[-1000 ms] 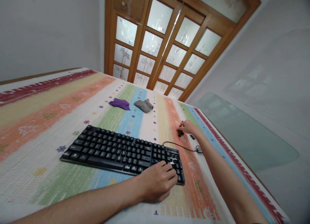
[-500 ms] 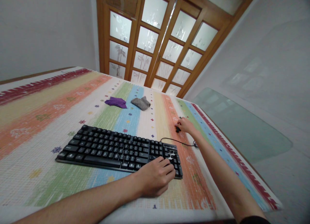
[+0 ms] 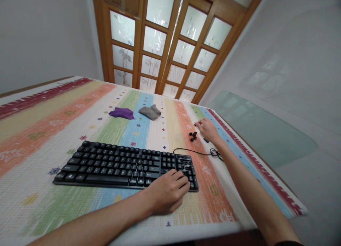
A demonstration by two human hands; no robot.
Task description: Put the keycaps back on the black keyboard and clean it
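Note:
A black keyboard (image 3: 106, 164) lies on the striped tablecloth. My left hand (image 3: 172, 189) is closed over its front right part, with bent fingers on the number pad. Some key places near those fingers seem to be without caps. To the right of the keyboard, my right hand (image 3: 207, 129) hovers low over the cloth, thumb and forefinger pinched together. A tiny dark spot shows at its fingertips, too small to name. Several loose black keycaps (image 3: 193, 136) lie close by in a small cluster. One longer black piece (image 3: 206, 140) sits beneath the right wrist.
A purple folded cloth (image 3: 122, 113) and a grey one (image 3: 150, 112) lie farther back on the tablecloth (image 3: 149, 136). The coiled black cable (image 3: 215, 152) runs from the keyboard toward my right forearm. Walls and wooden glazed doors (image 3: 162, 43) stand beyond the table.
My right hand has shifted back and away from the loose keycaps, which are now uncovered. My left hand stays on the keyboard. The whole view has shifted slightly.

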